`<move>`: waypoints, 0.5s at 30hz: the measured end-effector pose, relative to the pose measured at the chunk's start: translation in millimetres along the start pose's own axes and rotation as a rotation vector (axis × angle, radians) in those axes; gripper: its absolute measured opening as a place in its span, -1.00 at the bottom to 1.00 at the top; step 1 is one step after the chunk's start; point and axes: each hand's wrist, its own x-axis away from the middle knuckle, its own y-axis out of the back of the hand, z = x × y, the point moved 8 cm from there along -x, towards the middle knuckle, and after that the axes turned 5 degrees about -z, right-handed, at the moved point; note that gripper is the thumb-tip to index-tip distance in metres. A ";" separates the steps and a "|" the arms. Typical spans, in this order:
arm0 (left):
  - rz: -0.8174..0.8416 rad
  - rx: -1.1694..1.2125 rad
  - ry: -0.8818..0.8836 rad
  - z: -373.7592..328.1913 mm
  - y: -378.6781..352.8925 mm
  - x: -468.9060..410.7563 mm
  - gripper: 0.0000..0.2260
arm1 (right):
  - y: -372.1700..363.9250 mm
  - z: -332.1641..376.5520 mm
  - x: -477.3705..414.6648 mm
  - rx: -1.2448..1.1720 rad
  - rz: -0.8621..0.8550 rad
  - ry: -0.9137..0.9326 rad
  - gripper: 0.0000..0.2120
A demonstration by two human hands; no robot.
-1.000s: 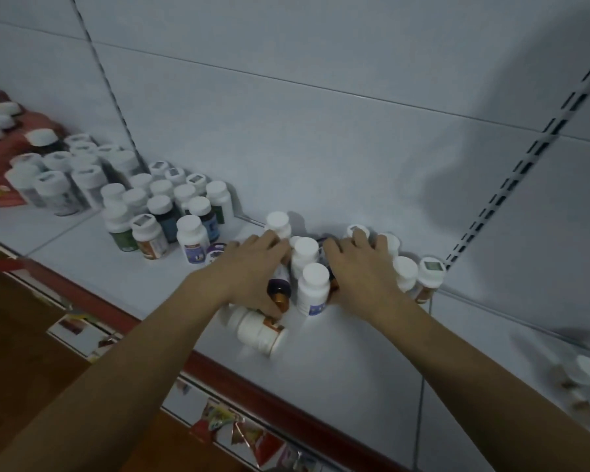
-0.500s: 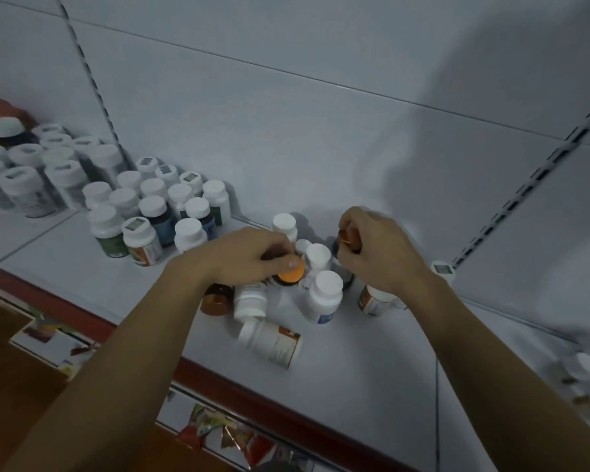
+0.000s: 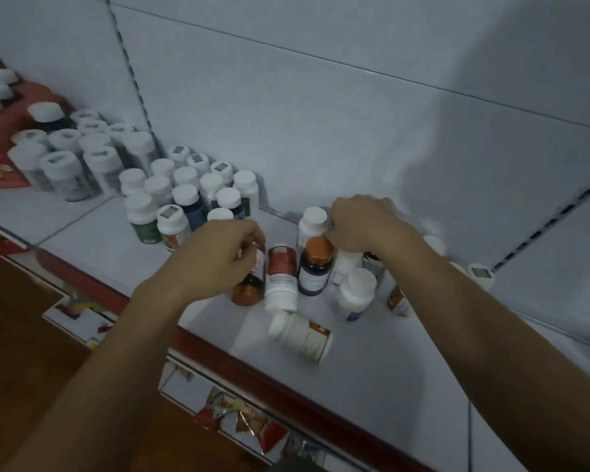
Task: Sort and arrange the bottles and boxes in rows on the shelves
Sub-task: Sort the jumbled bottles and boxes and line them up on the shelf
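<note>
Gripping lying amber-capped bottle point(image 3: 249, 287), left hand point(image 3: 215, 260) grip curled; right hand point(image 3: 365, 226) grip over bottle cluster point(image 3: 315, 267), hold unclear.

White shelf point(image 3: 372, 379) with a dark red front edge point(image 3: 252, 366). Upright purple bottle point(image 3: 315, 267) has a copper cap; the lying brown bottle point(image 3: 247, 289) too. The white-capped bottle point(image 3: 281, 277) between them wears a red label. Far left, red boxes point(image 3: 0, 168).

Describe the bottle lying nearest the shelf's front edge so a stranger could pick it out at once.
Find the white shelf with the red front lip. Between the person's two forearms, just in front of the jumbled bottles, a white bottle lies on its side. It alone sits nearest the lip, cap pointing left, with an orange patch on its label.
</note>
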 end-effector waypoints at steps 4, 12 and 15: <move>0.130 -0.040 0.086 14.9 -17.1 33.4 -0.47 | -4.9 1.5 -12.2 0.002 0.007 -0.029 -0.83; -0.020 -0.155 0.144 14.3 -35.4 42.0 -0.42 | 1.8 1.8 -15.2 -0.001 -0.040 -0.049 -0.83; -0.035 -0.151 0.140 12.2 -11.6 33.9 -0.48 | 13.2 -3.6 -10.9 -0.124 -0.084 -0.077 -0.74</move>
